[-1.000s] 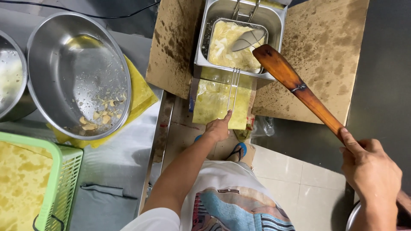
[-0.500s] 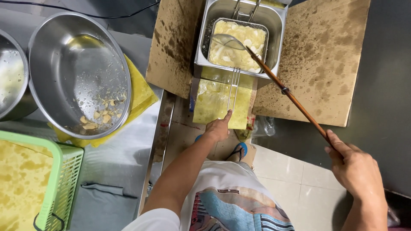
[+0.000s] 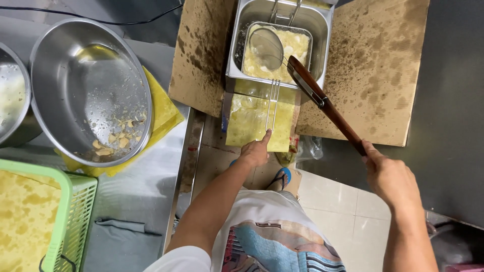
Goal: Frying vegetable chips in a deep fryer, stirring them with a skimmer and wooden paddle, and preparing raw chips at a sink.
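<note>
Right hand (image 3: 390, 176): fist wrapped around the near end of the wooden handle (image 3: 327, 108) of a wire skimmer (image 3: 267, 48). Grip fully closed, thumb side toward the fryer. Left hand (image 3: 255, 151): fingers curled at the near end of the fry basket handle (image 3: 273, 103), the two thin wires that run out from the basket. Fingertips touch the wire end, but whether they pinch it or only press on it cannot be told from this angle.

Skimmer: long axis runs diagonally, from the right hand at the near right up to the far left. The mesh bowl sits over the left half of the fry basket (image 3: 297, 48), low among the pale yellow pieces in oil. The handle crosses the near right corner of the deep fryer (image 3: 234, 60) rim.

Fry basket handle: long axis nearly straight toward the person, crossing the near rim of the fryer and lying over a yellow oil-soaked sheet (image 3: 247, 123) in front of it.

Relation that counts: both handles converge on the fryer, which lies straight ahead and away from the body. The left hand is nearer to the fryer; the right is further back and out to the right, well apart from the left.

Around: oil-spotted cardboard (image 3: 373, 70) under and beside the fryer. On the steel counter (image 3: 131, 186) at the left, a large steel bowl (image 3: 85, 85) with a few crumbs, on a yellow cloth; a green basket (image 3: 70, 221) at the near left corner.
</note>
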